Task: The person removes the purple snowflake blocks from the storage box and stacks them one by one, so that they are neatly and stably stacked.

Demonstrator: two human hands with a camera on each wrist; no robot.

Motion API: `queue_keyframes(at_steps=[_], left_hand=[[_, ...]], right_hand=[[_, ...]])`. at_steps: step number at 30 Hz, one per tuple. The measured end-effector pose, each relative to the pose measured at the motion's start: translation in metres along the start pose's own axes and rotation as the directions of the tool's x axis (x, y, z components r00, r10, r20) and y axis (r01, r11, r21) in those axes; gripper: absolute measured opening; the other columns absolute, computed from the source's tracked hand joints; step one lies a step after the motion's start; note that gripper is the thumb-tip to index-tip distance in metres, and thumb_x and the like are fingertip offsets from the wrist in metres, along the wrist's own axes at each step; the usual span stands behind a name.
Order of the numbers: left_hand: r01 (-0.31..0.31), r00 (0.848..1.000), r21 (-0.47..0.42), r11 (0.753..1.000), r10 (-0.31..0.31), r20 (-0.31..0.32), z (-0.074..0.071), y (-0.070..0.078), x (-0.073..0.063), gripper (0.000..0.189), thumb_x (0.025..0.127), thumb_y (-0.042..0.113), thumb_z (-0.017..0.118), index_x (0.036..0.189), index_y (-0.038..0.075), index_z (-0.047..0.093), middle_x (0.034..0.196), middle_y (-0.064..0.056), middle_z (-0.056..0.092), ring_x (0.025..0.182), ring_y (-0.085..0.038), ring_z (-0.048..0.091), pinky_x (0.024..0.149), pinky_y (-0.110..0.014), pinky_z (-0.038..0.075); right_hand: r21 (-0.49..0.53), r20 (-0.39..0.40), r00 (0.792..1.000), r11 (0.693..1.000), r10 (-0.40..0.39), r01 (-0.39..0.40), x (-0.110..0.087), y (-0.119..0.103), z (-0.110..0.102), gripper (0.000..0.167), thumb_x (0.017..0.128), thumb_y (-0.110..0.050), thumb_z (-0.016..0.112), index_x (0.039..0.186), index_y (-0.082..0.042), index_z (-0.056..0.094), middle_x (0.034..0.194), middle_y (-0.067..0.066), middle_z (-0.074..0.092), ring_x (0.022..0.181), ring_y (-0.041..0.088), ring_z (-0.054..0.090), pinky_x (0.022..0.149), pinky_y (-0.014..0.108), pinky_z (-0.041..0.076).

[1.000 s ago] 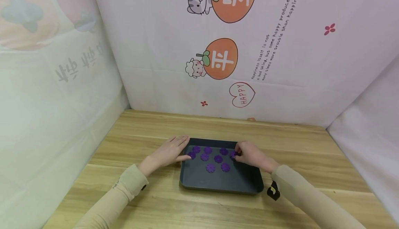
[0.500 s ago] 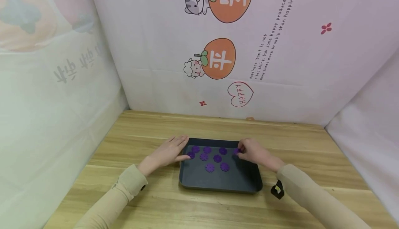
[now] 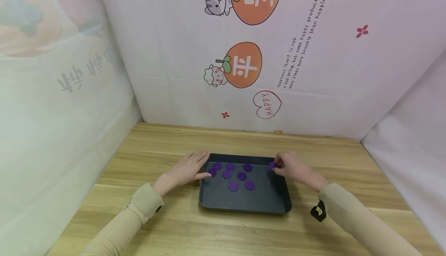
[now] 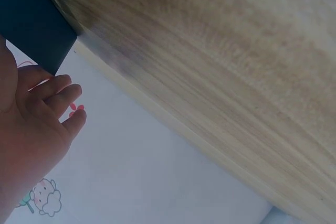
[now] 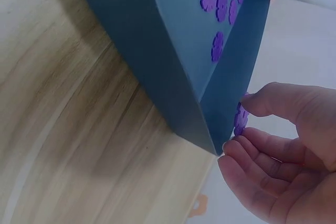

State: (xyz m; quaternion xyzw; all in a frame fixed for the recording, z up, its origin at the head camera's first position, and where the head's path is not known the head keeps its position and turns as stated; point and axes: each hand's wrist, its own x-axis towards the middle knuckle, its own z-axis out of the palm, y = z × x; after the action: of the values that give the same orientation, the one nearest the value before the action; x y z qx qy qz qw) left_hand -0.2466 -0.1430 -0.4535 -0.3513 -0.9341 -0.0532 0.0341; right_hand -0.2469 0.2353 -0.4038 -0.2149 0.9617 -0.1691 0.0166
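Observation:
A dark grey baking tray (image 3: 244, 201) lies on the table with several purple flower-shaped discs (image 3: 233, 186) scattered over its base, mostly toward the far side. My left hand (image 3: 184, 170) rests at the tray's far left corner, fingers extended along the rim and thumb reaching over it beside a dark purple disc (image 3: 212, 172). In the left wrist view, this hand's relaxed fingers (image 4: 63, 95) lie right at the tray's corner. At the far right corner, my right hand (image 3: 292, 167) pinches one purple flower disc (image 5: 241, 119) between thumb and fingers, close to the rim.
The wooden table (image 3: 167, 225) surrounds the tray. A white printed cloth (image 3: 195, 105) hangs behind the table, and further white cloth stands at left and right. A small black device (image 3: 318, 211) hangs at the right cuff.
My right hand has moved right and away from me, carrying the pinched flower disc toward the tray's far right corner. The left hand stays at the left corner.

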Motion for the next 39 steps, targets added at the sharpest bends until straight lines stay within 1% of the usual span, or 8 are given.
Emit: queue_keyframes(at_steps=[2,9,13,20,25,32,35,39], left_hand=[[-0.004,1.0,0.0,1.0,0.004,-0.008,0.0,0.0,0.0,0.077,0.098,0.052,0.052,0.151,-0.003,0.037,0.155,-0.022,0.04,0.145,-0.034,0.041,0.12,-0.055,0.033],[0.011,1.0,0.0,1.0,-0.011,0.016,-0.002,0.0,-0.001,0.078,0.099,0.053,0.051,0.152,-0.002,0.036,0.157,-0.02,0.038,0.147,-0.032,0.038,0.122,-0.054,0.03],[0.01,1.0,-0.003,1.0,-0.01,0.006,-0.002,0.0,-0.002,0.077,0.099,0.052,0.052,0.151,-0.002,0.037,0.156,-0.021,0.039,0.146,-0.032,0.039,0.121,-0.054,0.031],[0.002,1.0,0.001,1.0,-0.002,-0.007,-0.002,0.0,-0.002,0.076,0.099,0.051,0.052,0.151,-0.003,0.037,0.156,-0.022,0.04,0.145,-0.034,0.04,0.12,-0.055,0.032],[-0.005,1.0,0.001,1.0,0.005,-0.013,-0.001,0.002,-0.003,0.076,0.099,0.051,0.053,0.15,-0.004,0.039,0.155,-0.023,0.041,0.144,-0.034,0.041,0.119,-0.056,0.033],[-0.012,1.0,0.006,1.0,0.012,-0.021,0.002,0.002,-0.003,0.077,0.099,0.052,0.052,0.15,-0.004,0.038,0.155,-0.022,0.041,0.144,-0.034,0.042,0.118,-0.056,0.034],[-0.005,1.0,-0.004,1.0,0.005,-0.015,0.003,0.002,-0.002,0.078,0.099,0.053,0.051,0.151,-0.003,0.037,0.156,-0.022,0.039,0.146,-0.033,0.04,0.119,-0.056,0.033],[0.004,1.0,-0.016,1.0,-0.004,-0.008,0.002,0.002,-0.002,0.078,0.099,0.054,0.051,0.152,-0.002,0.036,0.157,-0.021,0.037,0.147,-0.032,0.038,0.12,-0.055,0.032]], right_hand=[[-0.001,0.002,1.0,1.0,0.011,-0.011,-0.001,0.003,-0.001,0.021,0.082,-0.008,0.077,0.094,0.006,0.068,0.085,0.015,0.071,0.074,0.017,0.065,0.063,0.03,0.057],[0.006,0.004,0.999,0.999,0.034,-0.034,-0.007,0.01,-0.005,0.021,0.083,-0.01,0.076,0.094,0.006,0.068,0.084,0.014,0.07,0.074,0.017,0.064,0.064,0.032,0.057],[0.008,-0.015,0.999,1.0,0.03,-0.03,-0.014,0.013,-0.007,0.02,0.082,-0.009,0.075,0.092,0.006,0.068,0.083,0.014,0.071,0.074,0.018,0.065,0.064,0.033,0.058],[0.002,-0.014,0.999,0.999,0.051,-0.051,-0.024,0.02,-0.011,0.02,0.082,-0.01,0.077,0.09,0.006,0.068,0.083,0.015,0.07,0.074,0.02,0.065,0.066,0.036,0.058],[-0.008,-0.012,0.997,0.997,0.073,-0.073,-0.031,0.028,-0.013,0.02,0.083,-0.01,0.077,0.09,0.006,0.068,0.083,0.015,0.07,0.074,0.021,0.065,0.066,0.037,0.058],[0.002,-0.015,0.998,0.998,0.068,-0.068,-0.039,0.042,-0.011,0.021,0.081,-0.009,0.076,0.089,0.008,0.067,0.081,0.015,0.069,0.072,0.02,0.064,0.064,0.035,0.057],[0.014,-0.008,0.995,0.995,0.097,-0.097,-0.042,0.048,-0.01,0.021,0.081,-0.009,0.075,0.09,0.008,0.067,0.081,0.015,0.069,0.072,0.019,0.063,0.064,0.034,0.057],[0.006,-0.01,0.994,0.994,0.111,-0.111,-0.046,0.055,-0.01,0.022,0.082,-0.009,0.075,0.09,0.009,0.067,0.081,0.015,0.069,0.072,0.021,0.064,0.064,0.036,0.057]])
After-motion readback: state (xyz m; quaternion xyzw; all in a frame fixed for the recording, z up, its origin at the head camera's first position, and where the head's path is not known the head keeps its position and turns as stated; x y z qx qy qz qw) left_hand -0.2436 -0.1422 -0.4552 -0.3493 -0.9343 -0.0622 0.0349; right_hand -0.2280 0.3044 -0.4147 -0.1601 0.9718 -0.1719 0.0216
